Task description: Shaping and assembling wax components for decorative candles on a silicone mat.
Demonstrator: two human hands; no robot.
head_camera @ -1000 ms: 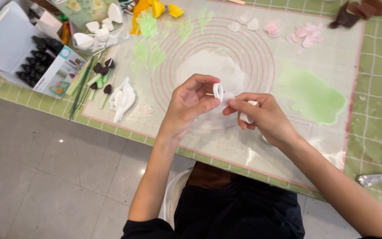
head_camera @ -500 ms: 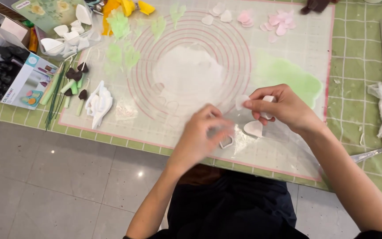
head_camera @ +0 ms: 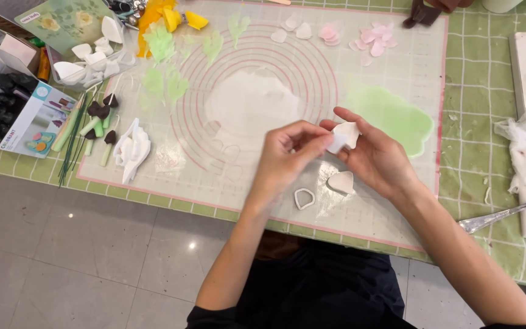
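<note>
Currently I see both hands raised just above the mat (head_camera: 397, 55) on the counter. The left hand (head_camera: 284, 159) and right hand (head_camera: 375, 155) each close their grip on one white petal (head_camera: 343, 135) held between them. A second petal (head_camera: 341, 181) and a small cutter (head_camera: 304, 198) lie on the mat just below.

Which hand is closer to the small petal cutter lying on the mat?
The left hand. It hovers just above the petal cutter, nearly over it. The right hand is farther up and to the right, nearer the cut white petal beside the cutter.
</note>
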